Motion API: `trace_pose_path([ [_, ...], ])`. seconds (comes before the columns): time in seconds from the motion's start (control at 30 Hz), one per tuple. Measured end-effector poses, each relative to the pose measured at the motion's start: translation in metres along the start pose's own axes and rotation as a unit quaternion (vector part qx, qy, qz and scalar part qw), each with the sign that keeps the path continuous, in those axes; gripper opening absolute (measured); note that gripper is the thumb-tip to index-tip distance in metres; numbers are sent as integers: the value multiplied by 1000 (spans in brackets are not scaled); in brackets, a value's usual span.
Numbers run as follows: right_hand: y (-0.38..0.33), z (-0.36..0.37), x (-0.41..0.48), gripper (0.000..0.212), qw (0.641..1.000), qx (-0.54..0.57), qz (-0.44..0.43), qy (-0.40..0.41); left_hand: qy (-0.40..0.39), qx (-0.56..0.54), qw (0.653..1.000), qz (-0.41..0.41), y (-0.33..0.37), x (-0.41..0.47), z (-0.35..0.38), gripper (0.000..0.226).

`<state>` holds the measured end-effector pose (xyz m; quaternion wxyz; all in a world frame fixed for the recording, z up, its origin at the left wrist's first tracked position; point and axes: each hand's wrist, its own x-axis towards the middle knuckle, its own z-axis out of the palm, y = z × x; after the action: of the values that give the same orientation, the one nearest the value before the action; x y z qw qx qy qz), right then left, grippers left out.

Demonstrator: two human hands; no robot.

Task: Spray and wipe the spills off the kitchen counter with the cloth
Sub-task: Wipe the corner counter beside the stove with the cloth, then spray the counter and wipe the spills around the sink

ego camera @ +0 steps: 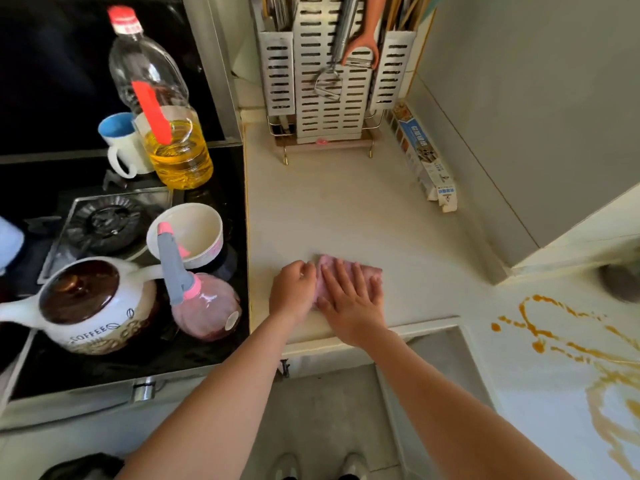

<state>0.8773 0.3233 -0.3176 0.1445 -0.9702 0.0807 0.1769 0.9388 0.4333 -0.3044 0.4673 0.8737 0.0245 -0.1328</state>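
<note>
A folded pink cloth [330, 264] lies near the front edge of the cream kitchen counter [346, 209]. My right hand [351, 299] lies flat on the cloth with its fingers straight and spread. My left hand [294, 289] has curled fingers that pinch the cloth's left edge. A pink spray bottle [204, 303] with a grey trigger head stands on the black stove to the left. Orange-brown spills [540, 327] streak the counter section at the right.
On the stove [214, 355] stand a coffee pot [90, 306], a white bowl [187, 233], an oil bottle [166, 133] and a blue-lined mug [119, 143]. A metal utensil rack [325, 98] and a long box [422, 157] stand at the counter's back. A sink drain [620, 282] shows far right.
</note>
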Motion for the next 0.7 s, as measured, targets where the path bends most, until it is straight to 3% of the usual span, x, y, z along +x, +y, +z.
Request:
trace_pose_path([
  [0.17,13,-5,-2,58,998,-51,-38,-12,-28,-71,997,-13,-10,-39,-23,36],
  [0.3,7,-9,-2,59,997,-52,-40,-34,6,-143,989,-38,-20,-76,-48,38],
  [0.4,5,-12,2,61,997,-65,-30,-40,109,-73,991,0,-39,-103,-74,42],
  [0.47,2,-11,2,62,997,-68,-23,-43,239,-14,971,9,-49,-120,-94,38],
  [0.53,-2,-10,1,62,997,-63,-14,-45,320,-18,947,29,-48,-128,-111,33],
  [0.6,-6,-10,1,62,997,-68,-15,-44,335,-46,939,55,-41,-122,-122,30],
  [0.7,-7,-11,1,61,996,-68,-24,-48,303,-95,946,59,-31,-105,-130,54],
])
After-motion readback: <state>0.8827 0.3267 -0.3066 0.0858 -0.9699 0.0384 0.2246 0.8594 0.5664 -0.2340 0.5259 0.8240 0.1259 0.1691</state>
